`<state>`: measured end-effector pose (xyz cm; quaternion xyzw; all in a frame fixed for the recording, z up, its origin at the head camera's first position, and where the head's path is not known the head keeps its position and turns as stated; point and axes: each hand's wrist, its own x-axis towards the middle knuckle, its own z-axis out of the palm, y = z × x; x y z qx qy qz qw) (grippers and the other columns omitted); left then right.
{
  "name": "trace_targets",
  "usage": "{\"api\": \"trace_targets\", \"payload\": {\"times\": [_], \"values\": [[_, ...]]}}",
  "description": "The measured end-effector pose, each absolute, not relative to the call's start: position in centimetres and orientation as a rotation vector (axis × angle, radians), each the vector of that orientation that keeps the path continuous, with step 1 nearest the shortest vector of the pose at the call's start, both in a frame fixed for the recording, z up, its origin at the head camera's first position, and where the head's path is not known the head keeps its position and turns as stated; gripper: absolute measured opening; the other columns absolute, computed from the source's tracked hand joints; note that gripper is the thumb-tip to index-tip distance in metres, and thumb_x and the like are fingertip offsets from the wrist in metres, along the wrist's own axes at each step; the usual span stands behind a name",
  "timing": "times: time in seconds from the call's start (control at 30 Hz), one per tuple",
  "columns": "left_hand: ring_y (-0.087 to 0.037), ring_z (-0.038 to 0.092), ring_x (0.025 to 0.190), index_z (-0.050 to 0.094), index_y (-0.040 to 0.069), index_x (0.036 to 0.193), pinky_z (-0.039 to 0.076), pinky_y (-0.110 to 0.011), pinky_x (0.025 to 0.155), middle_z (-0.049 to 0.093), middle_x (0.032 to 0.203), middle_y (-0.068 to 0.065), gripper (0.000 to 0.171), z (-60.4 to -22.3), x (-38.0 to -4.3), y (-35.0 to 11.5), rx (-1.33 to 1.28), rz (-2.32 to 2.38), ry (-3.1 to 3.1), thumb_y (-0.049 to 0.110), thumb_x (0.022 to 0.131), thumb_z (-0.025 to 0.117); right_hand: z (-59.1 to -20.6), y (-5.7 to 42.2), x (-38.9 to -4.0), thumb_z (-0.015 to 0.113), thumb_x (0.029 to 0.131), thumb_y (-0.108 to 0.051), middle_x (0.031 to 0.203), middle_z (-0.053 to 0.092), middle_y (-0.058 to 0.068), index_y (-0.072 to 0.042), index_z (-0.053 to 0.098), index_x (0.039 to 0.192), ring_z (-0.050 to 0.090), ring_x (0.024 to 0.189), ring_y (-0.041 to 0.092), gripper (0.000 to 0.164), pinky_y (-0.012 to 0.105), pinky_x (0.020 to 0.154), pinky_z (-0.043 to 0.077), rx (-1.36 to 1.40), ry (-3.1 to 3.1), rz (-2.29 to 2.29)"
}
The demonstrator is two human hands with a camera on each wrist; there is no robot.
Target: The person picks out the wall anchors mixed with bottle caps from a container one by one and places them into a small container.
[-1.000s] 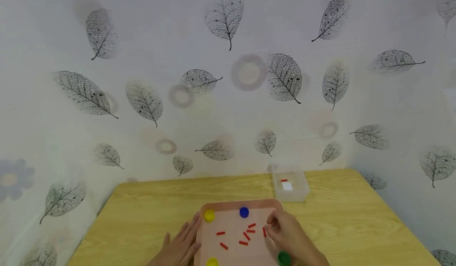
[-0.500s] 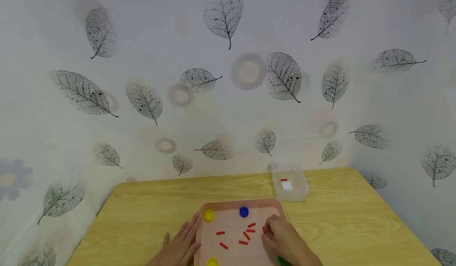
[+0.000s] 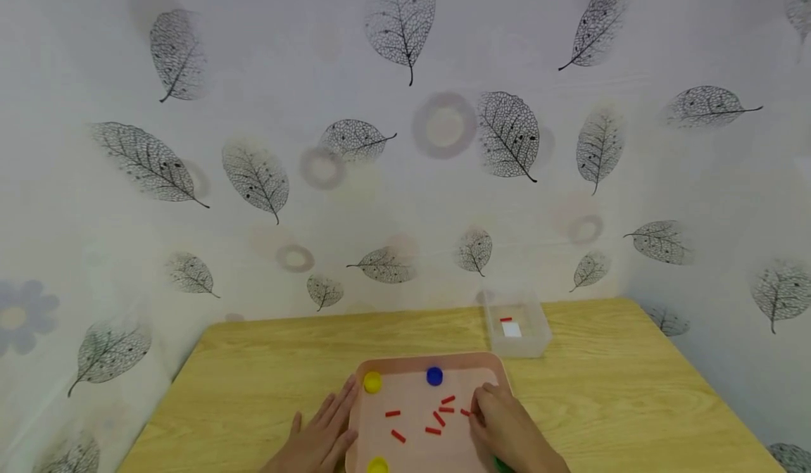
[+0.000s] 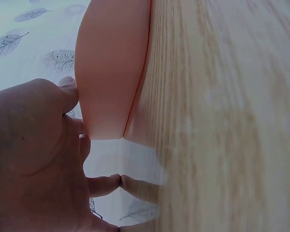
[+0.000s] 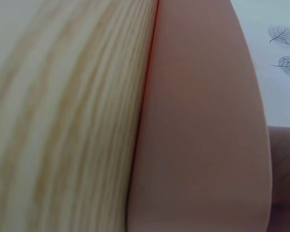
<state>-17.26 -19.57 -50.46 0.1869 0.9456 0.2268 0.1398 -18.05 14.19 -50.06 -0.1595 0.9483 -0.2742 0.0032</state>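
One tray (image 3: 399,367) holds seven red sticks (image 3: 439,418) and two yellow caps (image 3: 372,382)

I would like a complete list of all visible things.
table: 1, wood-coloured, foreground
tray: 1, pink, on table
yellow caps: 2, yellow, tray's left side
blue cap: 1, blue, tray's far side
green cap: 1, green, tray's right, mostly hidden
red sticks: 7, red, in tray
box: 1, clear, beyond tray
box stick: 1, red, in box
white square: 1, white, in box
backdrop: 1, pale, leaf-print, behind table
left hand: 1, on tray's left edge
right hand: 1, at one red stick
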Motion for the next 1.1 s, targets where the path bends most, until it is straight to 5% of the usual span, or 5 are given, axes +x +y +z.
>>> {"api": "trace_targets", "payload": {"times": [1.1], "values": [[-0.037,0.017,0.141,0.001,0.031,0.153,0.003,-0.083,0.088,0.004,0.159,0.003,0.064,-51.1,-17.5,-19.9,0.580,0.690,2.729,0.057,0.099,0.022,-48.9,14.7,-17.8,0.065,0.086,-0.009,0.071,0.049,-0.012,-0.017,0.055,0.081,0.046,0.064,0.001,0.014,0.019,0.056,0.044,-0.541,3.026,-1.033]]}}
